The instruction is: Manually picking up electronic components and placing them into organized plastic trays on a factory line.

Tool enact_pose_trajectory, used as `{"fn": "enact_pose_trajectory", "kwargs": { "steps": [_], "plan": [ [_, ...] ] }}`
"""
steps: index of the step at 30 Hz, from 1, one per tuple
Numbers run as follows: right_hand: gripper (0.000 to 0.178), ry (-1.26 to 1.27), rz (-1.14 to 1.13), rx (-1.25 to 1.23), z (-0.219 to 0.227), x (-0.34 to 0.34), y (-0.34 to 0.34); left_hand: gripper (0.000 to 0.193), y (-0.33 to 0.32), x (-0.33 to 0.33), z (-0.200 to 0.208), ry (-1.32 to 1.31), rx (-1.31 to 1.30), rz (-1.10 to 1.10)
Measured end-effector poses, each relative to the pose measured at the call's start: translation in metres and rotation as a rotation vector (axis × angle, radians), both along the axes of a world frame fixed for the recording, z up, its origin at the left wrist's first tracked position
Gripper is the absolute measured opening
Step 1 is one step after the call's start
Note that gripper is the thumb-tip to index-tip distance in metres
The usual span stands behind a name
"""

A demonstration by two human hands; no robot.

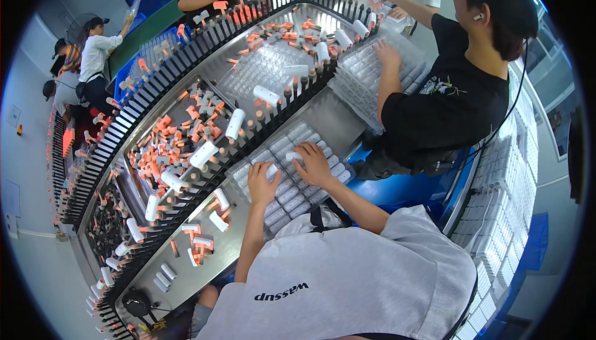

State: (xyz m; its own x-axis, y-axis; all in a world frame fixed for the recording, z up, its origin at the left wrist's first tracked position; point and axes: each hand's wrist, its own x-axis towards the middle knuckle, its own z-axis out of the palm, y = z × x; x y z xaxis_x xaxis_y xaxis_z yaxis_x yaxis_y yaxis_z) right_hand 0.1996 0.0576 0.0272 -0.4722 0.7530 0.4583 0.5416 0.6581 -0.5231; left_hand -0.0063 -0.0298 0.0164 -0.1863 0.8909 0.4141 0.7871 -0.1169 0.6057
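In front of me, a clear plastic tray (234, 171) holds rows of white rounded casings (292, 204). Over its left part, my left hand (262, 185) has its fingers curled round a white casing (272, 170). My right hand (314, 165) bends over the middle of the tray, its fingers closed on another white casing (292, 155). Both hands are low over the rows, and part of what they grip is hidden under the fingers. White and orange parts (218, 221) lie loose on the metal bench to the left.
A curved conveyor of black posts (248, 130) carries white casings past the tray's far side. Metal trays inside hold orange parts (167, 147) and black parts (107, 219). A co-worker (459, 85) at the right handles stacked clear trays (360, 85). More stacked white casings (496, 216) stand behind.
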Motion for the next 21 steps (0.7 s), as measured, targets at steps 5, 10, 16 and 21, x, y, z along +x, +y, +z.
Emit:
{"fn": "enact_pose_trajectory", "kwargs": {
  "steps": [5,10,16,21],
  "plan": [
    [0.037,0.002,0.004,-0.001,-0.0008,-0.0014,0.0006,0.033,-0.0007,0.0006,-0.001,-0.004,-0.005,0.009],
    [0.037,0.001,0.003,0.007,-0.0032,-0.0023,0.001,0.033,-0.0007,-0.0004,0.0009,-0.003,-0.014,0.014],
    [0.037,0.008,-0.001,0.02,-0.0016,-0.0057,0.0031,0.032,0.0025,-0.0042,-0.0005,0.006,0.004,0.014],
    [0.037,0.029,0.013,0.022,0.0009,-0.0058,0.0037,0.033,0.0025,-0.0048,-0.0016,-0.014,0.0,0.004]
  ]
}}
